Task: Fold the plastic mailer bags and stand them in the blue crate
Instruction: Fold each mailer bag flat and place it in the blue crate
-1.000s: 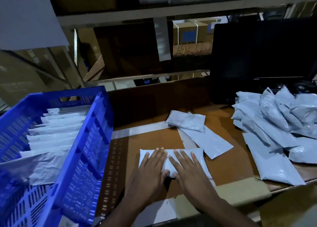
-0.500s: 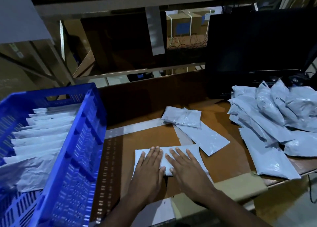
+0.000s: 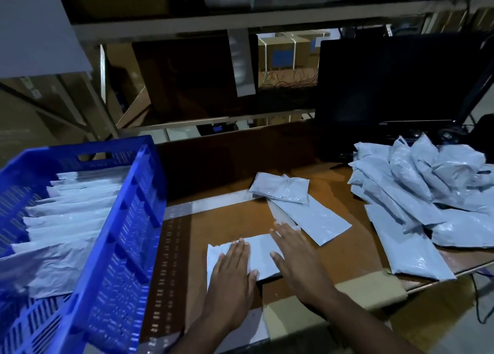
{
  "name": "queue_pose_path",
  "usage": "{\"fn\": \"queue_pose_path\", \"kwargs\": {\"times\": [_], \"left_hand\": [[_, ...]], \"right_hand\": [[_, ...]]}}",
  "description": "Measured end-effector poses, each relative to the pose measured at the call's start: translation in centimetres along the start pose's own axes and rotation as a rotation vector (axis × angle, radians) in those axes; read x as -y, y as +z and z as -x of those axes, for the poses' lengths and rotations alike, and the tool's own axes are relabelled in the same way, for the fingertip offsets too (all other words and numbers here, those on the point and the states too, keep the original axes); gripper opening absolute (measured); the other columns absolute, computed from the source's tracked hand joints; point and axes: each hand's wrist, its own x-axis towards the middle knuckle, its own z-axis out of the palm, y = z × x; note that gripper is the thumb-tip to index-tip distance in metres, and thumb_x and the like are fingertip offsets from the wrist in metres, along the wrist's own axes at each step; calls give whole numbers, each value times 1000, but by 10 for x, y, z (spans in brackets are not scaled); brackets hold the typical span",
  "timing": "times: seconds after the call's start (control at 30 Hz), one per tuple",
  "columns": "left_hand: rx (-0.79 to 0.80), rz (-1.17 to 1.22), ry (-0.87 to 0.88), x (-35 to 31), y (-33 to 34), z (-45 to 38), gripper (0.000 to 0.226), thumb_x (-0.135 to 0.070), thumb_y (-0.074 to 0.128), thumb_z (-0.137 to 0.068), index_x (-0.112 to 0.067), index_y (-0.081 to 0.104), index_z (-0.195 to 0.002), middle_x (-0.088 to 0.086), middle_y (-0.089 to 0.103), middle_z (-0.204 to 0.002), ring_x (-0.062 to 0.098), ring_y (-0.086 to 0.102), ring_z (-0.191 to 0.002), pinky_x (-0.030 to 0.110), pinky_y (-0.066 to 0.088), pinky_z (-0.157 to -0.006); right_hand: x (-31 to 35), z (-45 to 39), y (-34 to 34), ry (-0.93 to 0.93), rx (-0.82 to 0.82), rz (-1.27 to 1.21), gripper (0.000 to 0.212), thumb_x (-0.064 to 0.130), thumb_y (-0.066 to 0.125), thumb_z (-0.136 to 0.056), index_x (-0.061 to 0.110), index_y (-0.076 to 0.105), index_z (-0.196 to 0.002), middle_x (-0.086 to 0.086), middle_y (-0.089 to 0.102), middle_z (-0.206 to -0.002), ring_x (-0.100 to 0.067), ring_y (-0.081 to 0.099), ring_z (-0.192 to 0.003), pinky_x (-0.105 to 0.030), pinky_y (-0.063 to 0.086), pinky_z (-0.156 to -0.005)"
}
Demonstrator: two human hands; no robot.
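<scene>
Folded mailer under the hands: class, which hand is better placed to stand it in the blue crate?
Left. The left hand lies flat on the folded mailer, on the blue crate side; the right hand is farther away.

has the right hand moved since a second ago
Yes. The right hand has slid right across the folded bag, toward the flat bag.
</scene>
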Motion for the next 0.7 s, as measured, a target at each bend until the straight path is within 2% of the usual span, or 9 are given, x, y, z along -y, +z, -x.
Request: {"fn": "queue_pose_path", "kwargs": {"times": [0.07, 0.1, 0.17, 0.23, 0.3, 0.4, 0.5, 0.6, 0.7], "left_hand": [[-36, 39, -32, 3, -6, 2, 61, -50, 17, -107, -26, 9, -163, -14, 1, -169, 2, -2, -154, 27, 3, -126], [-69, 15, -43, 7, -9, 0, 61, -51, 17, -107, -26, 13, -162, -13, 6, -169, 2, 3, -154, 27, 4, -126], [-92, -71, -60, 14, -15, -3, 77, -63, -2, -96, -26, 17, -162, -11, 11, -169, 4, 5, -154, 28, 1, -126], [-48, -70, -92, 20, -16, -4, 93, -70, -12, -84, -25, 11, -163, -10, 5, -170, 5, 0, -155, 27, -6, -124], [-32, -42, -103, 22, -14, -4, 92, -71, -8, -86, -24, 6, -163, -9, 2, -170, 5, -2, -155, 24, -9, -122], [-51, -51, -104, 23, -13, -5, 88, -69, -6, -89, -22, 4, -163, -7, 1, -170, 5, -3, -155, 23, -11, -120], [-47, -48, -83, 24, -9, -1, 94, -72, -14, -85, -22, 1, -163, -7, -3, -170, 5, -6, -155, 24, -11, -122], [-69, -44, -66, 26, -3, 1, 99, -74, -23, -83, -22, 1, -163, -6, -2, -170, 3, -7, -154, 26, -9, -124], [-79, -65, -65, 26, -6, -3, 102, -74, -27, -81, -21, 4, -163, -5, 3, -170, 5, -2, -155, 27, -7, -124]], "right_hand": [[-4, 0, 1, 47, 84, 131, 59, 51, 19, -105, 22, 49, -147, 3, 45, -154, -13, 37, -144, -33, 5, -124], [-6, 0, 3, 60, 96, 176, 62, 52, 17, -104, 20, 53, -144, 2, 51, -149, -17, 43, -141, -36, 12, -125], [-7, 1, 6, 58, 139, 201, 66, 53, 13, -105, 19, 56, -142, 0, 55, -146, -19, 47, -139, -39, 21, -123], [-7, 1, 8, 54, 140, 218, 69, 53, 11, -105, 17, 57, -141, -1, 55, -145, -21, 47, -139, -41, 20, -118], [-6, 1, 6, 48, 150, 228, 70, 55, 9, -104, 17, 49, -148, -2, 46, -153, -21, 36, -146, -38, 9, -122], [-5, -2, 6, 26, 130, 161, 81, 60, -7, -93, 21, 15, -161, 3, 11, -167, -15, 2, -154, -29, -16, -119], [-5, 6, 7, 42, 137, 111, 85, 64, -15, -87, 25, 3, -161, 8, -4, -167, -11, -11, -153, -31, -16, -120], [-6, 10, 11, 47, 125, 108, 85, 65, -14, -90, 25, 9, -161, 7, 3, -168, -11, -8, -153, -37, -8, -124], [-6, 4, 9, 39, 141, 110, 87, 67, -16, -88, 25, 7, -161, 7, 2, -168, -11, -8, -153, -38, -9, -124]]}}
